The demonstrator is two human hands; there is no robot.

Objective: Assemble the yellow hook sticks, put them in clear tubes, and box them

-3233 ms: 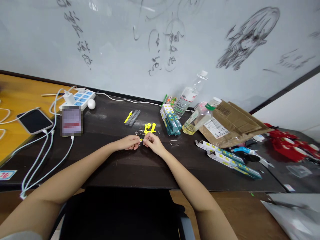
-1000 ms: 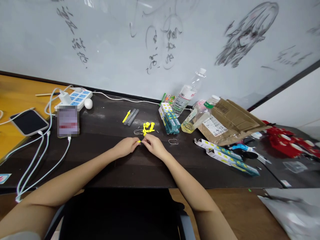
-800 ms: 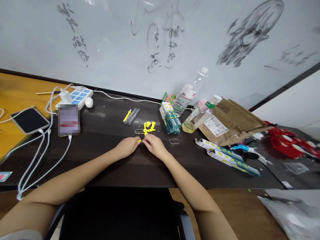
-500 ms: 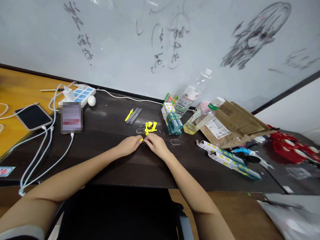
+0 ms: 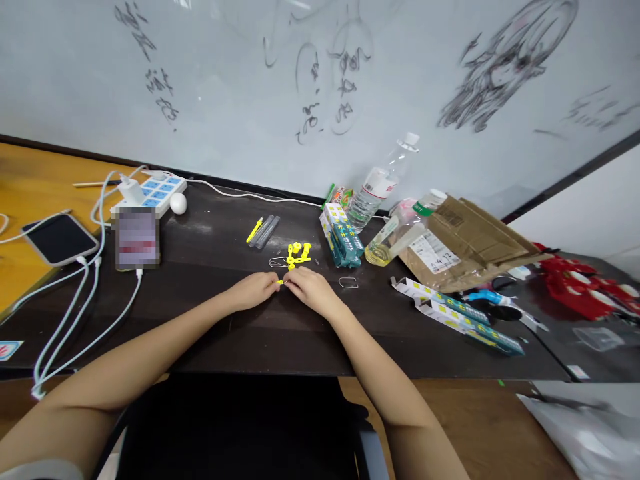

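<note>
Since the earliest frame, the left hand [image 5: 251, 291] and the right hand [image 5: 313, 291] have turned their backs more upward, while the loose parts lie where they were.

Judging by what shows, the work is partway. On the dark brown, wood-look surface [image 5: 300, 340], two long green-and-white printed cardboard boxes [image 5: 465, 320] lie with end flaps open. Bright yellow plastic pieces [image 5: 291, 261] sit clustered just beyond the fingers, out of the hands, as do bent silver wire loops [image 5: 278, 267]; whether any of the cluster is joined is too small to tell. One slim bright yellow piece [image 5: 279, 282] is in hand, between the two hands: the left grip is pinched nearly closed on it, and the right fingertips draw together at its other end, though what they hold cannot be told.

As for materials, the surface is dull and faintly scuffed, and the boxes are straight-edged, smooth card. Smoky grey translucent sticks [image 5: 267, 233] lie straight, side by side. The cluster mixes round, flanged spools with narrow arms. The loops are thin, with rounded corners; the held piece looks slender and stiff.
</note>
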